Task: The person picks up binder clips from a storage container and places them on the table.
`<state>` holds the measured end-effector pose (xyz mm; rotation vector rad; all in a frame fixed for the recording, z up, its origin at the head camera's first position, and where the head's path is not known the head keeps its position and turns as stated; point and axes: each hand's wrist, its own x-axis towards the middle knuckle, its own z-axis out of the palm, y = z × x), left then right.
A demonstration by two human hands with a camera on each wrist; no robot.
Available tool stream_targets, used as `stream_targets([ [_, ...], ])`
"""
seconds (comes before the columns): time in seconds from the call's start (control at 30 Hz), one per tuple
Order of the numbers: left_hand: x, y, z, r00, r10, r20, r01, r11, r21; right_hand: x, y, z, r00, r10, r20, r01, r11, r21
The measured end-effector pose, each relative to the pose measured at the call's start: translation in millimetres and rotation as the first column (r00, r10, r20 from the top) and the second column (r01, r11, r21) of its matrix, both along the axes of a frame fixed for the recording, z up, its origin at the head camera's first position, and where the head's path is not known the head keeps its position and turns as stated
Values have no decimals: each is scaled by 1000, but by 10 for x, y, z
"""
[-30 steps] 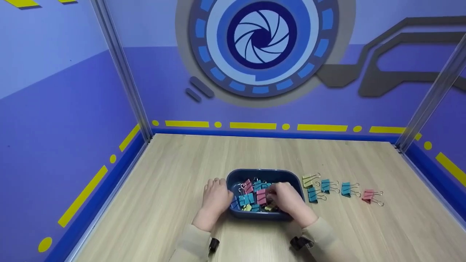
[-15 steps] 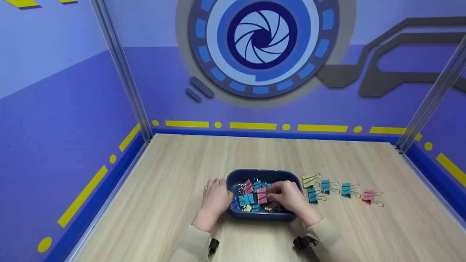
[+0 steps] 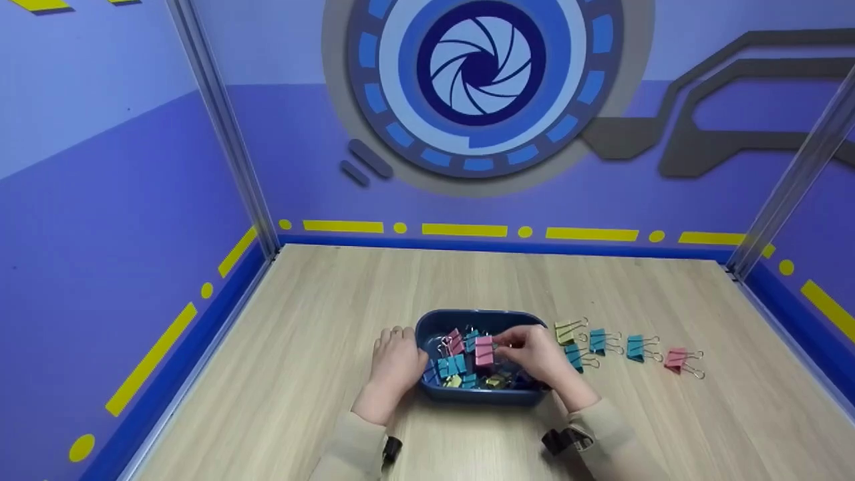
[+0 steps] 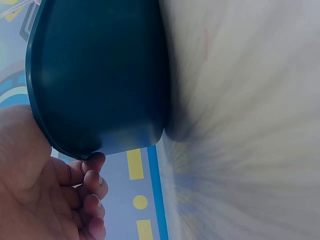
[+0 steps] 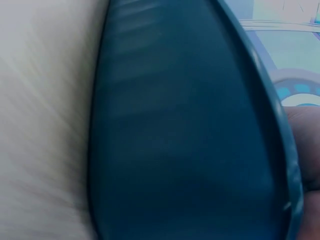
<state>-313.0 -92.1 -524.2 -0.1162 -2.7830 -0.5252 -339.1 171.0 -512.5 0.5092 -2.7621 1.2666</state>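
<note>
A dark blue plastic box holds several binder clips in pink, teal, yellow and blue. At its left end my left hand grips the rim; in the left wrist view the fingers curl at the box's corner. My right hand pinches a pink binder clip by its handle end, over the right half of the box. In the right wrist view the box's wall hides most of that hand and the clip.
To the right of the box lie a yellow binder clip, several teal clips such as one teal clip, and another pink clip. Patterned blue panels stand around the wooden table.
My right hand has drawn back slightly to the right and raised the pink binder clip a little from the pile. The left hand stays at the box's left rim.
</note>
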Motion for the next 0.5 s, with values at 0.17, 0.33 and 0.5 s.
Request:
stream_targets([
  [0.17, 0, -3, -5, 1000, -3, -29, 3, 1000, -9, 11, 49, 53, 1000, 1, 16, -1, 1000, -30],
  [0.33, -2, -2, 6, 1000, 0, -19, -1, 1000, -4, 30, 114, 115, 1000, -8, 27, 10, 998, -66],
  [0.5, -15, 1, 3, 1000, 5, 20, -6, 1000, 10, 60, 220, 178, 999, 4, 44, 2, 992, -126],
])
